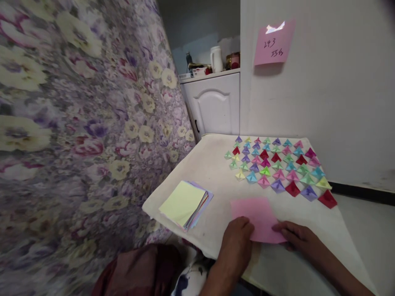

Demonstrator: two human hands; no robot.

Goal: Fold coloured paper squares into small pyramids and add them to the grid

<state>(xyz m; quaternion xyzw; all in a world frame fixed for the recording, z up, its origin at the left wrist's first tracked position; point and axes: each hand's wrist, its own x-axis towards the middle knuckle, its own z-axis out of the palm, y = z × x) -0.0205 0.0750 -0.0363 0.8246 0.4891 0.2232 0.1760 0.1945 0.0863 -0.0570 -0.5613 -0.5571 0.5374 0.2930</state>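
A pink paper square (257,216) lies flat on the white table (212,164) near its front edge. My left hand (237,242) rests on the sheet's near left corner, fingers curled down onto it. My right hand (298,236) presses the near right edge with fingers stretched along the paper. A stack of coloured paper squares (185,203), yellow on top, lies to the left of my hands. Beyond the sheet, several small folded paper shapes (277,166) in many colours stand in rows.
A flowered fabric surface (77,123) fills the left side. A white wall at the right carries a pink note (274,43). Behind stands a white cabinet (216,102) with a jug (216,58) and jars on top. Dark red cloth (138,271) lies at the bottom.
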